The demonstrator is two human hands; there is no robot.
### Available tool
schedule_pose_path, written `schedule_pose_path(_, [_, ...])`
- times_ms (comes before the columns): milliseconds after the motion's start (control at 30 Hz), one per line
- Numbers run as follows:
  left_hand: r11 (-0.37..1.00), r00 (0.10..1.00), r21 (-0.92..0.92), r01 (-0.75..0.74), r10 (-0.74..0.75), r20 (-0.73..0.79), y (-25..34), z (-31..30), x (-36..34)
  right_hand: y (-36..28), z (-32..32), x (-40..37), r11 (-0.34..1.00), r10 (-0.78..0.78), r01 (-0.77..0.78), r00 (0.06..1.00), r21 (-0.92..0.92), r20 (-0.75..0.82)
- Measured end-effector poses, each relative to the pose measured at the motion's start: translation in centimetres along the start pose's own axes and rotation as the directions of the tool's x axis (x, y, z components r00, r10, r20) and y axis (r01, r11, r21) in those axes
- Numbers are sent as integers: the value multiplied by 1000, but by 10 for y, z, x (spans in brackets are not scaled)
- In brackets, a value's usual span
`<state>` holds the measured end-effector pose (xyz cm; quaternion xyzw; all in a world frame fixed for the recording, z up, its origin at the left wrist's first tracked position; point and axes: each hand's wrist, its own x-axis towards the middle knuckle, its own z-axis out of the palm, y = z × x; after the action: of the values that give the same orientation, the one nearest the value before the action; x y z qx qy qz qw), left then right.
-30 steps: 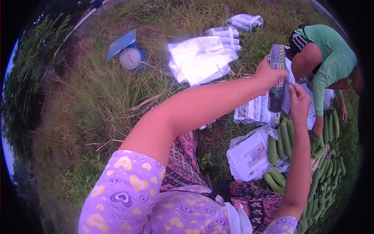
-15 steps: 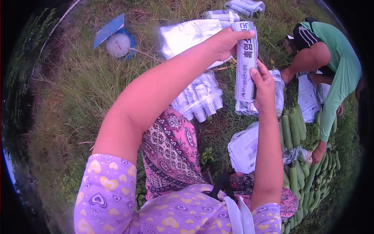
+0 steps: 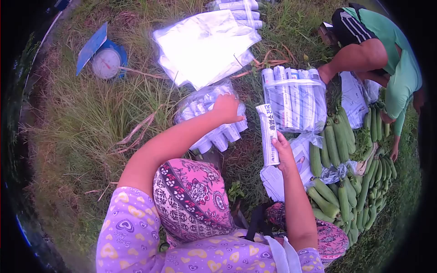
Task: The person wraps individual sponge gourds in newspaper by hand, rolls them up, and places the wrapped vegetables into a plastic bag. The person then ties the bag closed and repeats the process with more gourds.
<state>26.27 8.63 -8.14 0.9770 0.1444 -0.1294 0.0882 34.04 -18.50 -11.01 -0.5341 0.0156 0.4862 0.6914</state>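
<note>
My right hand [image 3: 284, 152] grips the lower part of a newspaper-wrapped roll [image 3: 268, 134], which is held upright with printed lettering facing up. What is inside the paper is hidden. On the left, my left hand [image 3: 226, 109] is down on a clear plastic bag [image 3: 189, 111] that holds several newspaper-wrapped rolls. Its fingers curl over the film and are partly hidden, with the thumb to the right. A second plastic bag [image 3: 296, 100], packed with a row of similar rolls, lies just beyond the roll in my right hand.
Flat white plastic bags [image 3: 205, 45] lie on the grass, with another filled bag [image 3: 246, 16] behind. A blue scale [image 3: 107, 61] stands at far left. Newspaper sheets [image 3: 298, 154] and many long green vegetables [image 3: 334, 145] lie at right, where a person in green [image 3: 400, 77] bends over.
My left hand has let go of the wrapped roll and moved down-left onto the plastic bag. My right hand has lowered the roll. The view has shifted, and the other person's arm has moved.
</note>
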Motion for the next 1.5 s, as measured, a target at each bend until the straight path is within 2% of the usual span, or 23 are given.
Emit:
schedule_pose_path(33, [994,998,106,-15,8,63,4,0,3,2,0,1,997,11,-12,1000,-76,-8])
schedule_pose_path(133, [986,991,152,62,-79,109,4,19,30,9,7,11,935,0,-7,1000,-356,-21])
schedule_pose_path(233, [995,971,57,84,-95,218,-2,22,49,21,9,21,820,-128,116,992,-561,18])
schedule_pose_path(333, [968,975,-153,200,-181,131,-10,21,56,21,19,29,590,-233,197,970,-783,69])
schedule_pose_path(433, [932,974,-297,210,-226,-21,-11,15,61,20,31,46,423,-281,291,942,-858,180])
schedule_pose_path(567, [964,974,-256,73,-124,-188,-5,20,59,21,54,75,293,-384,432,870,-853,309])
schedule_pose_path(633, [965,962,-263,6,-77,-260,-5,19,57,25,65,87,332,-440,440,855,-835,275])
schedule_pose_path(700, [964,970,-263,-32,-34,-241,4,23,52,28,71,104,412,-451,413,867,-812,212])
schedule_pose_path(733, [963,974,-264,-49,-13,-228,7,26,49,26,73,118,369,-474,407,856,-836,207])
schedule_pose_path(833, [943,975,-333,-22,-54,-217,14,35,41,26,78,149,499,-436,318,896,-806,83])
schedule_pose_path(867, [930,957,-362,-61,-48,-285,12,39,40,28,82,154,551,-507,365,860,-750,45])
schedule_pose_path(1000, [945,966,-315,-92,8,-258,14,41,29,41,81,175,629,-447,261,892,-733,-66])
schedule_pose_path(1100, [968,974,-245,-60,3,-228,16,45,24,43,76,174,585,-466,261,883,-767,-54])
schedule_pose_path(1200, [990,972,-123,-70,40,-231,21,48,15,41,72,169,488,-422,154,903,-859,-78])
schedule_pose_path(1267, [995,967,-24,-100,92,-236,22,50,9,25,72,148,455,-413,179,910,-872,-28])
schedule_pose_path(1333, [991,977,63,-121,130,-168,18,51,7,10,61,126,302,-389,290,907,-908,161])
schedule_pose_path(1400, [980,959,51,-191,198,-201,16,45,2,-23,42,96,181,-245,411,899,-894,363])
schedule_pose_path(1433, [978,954,34,-208,210,-216,14,45,1,-60,36,69,118,-52,377,926,-918,374])
schedule_pose_path(1500, [968,955,73,-239,248,-161,13,30,-5,-113,9,14,-16,120,427,899,-904,422])
